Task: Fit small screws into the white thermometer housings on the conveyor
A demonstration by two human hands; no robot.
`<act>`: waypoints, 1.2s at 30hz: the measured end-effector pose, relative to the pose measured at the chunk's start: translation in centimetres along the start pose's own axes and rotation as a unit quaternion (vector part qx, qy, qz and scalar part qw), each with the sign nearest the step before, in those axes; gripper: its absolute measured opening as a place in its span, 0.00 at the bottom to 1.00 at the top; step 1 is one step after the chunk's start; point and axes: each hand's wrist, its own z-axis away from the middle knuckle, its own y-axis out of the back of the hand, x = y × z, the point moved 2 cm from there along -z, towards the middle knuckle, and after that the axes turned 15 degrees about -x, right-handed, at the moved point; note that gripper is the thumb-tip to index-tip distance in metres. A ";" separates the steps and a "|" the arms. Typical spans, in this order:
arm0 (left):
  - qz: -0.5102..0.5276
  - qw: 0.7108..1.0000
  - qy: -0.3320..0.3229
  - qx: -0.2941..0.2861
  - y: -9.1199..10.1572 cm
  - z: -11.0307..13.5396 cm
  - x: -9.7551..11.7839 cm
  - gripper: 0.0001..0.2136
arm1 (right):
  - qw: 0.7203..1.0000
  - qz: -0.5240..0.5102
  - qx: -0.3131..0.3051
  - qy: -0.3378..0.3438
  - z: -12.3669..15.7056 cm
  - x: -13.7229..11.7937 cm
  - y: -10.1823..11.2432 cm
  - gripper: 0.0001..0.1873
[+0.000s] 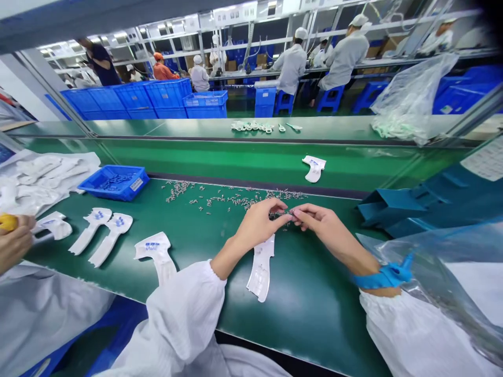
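My left hand (261, 220) and my right hand (324, 225) meet above the green bench, their fingertips almost touching. Thumb and fingers of both are pinched together around small metal parts (288, 213), too tiny to tell their exact kind. Just beyond them, many similar loose metal pieces (243, 200) lie scattered along the bench's far side. Under my left hand rests a white plastic handle-shaped shell (260, 269), its upper end hidden. Another white shell with blue parts in it (157, 248) lies to the left, partly covered by my sleeve.
A blue tray (135, 184) of blue parts stands left, near more white shells (112, 238). At far left is a co-worker's hand (15, 243) with something yellow. One shell (314, 168) lies on the green belt (220, 159). Teal bins (416, 201) and plastic sheeting (440, 262) flank the right.
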 end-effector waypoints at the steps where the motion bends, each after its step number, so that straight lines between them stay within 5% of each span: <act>1: 0.023 1.000 -0.003 0.000 -0.3 -0.1 -0.2 0.05 | 1.000 -0.016 -0.004 -0.001 0.0 -0.1 -0.2 0.22; 5: 0.113 0.994 -0.002 0.003 -1.0 0.0 -0.8 0.03 | 0.999 -0.031 0.012 0.000 0.0 -0.1 -0.4 0.20; 10: 0.229 0.973 0.017 0.005 -1.3 -0.6 -2.0 0.09 | 0.993 0.085 0.076 0.039 0.3 -0.2 -0.6 0.15; 16: 0.335 0.941 0.047 -0.023 -1.3 -0.6 -1.9 0.11 | 0.943 0.282 0.137 0.113 1.0 -1.3 -1.2 0.07; 25: 0.434 0.896 0.063 -0.066 -0.6 -0.2 -1.3 0.12 | 0.889 0.377 0.136 0.220 1.4 -2.4 -1.9 0.04; 30: 0.372 0.922 0.045 -0.098 -0.5 0.0 -1.1 0.12 | 0.870 0.389 0.144 0.267 1.6 -2.7 -2.6 0.05; 36: 0.178 0.984 -0.023 0.008 -0.1 0.2 -0.2 0.11 | 0.940 0.253 0.160 0.166 1.1 -1.8 -2.5 0.06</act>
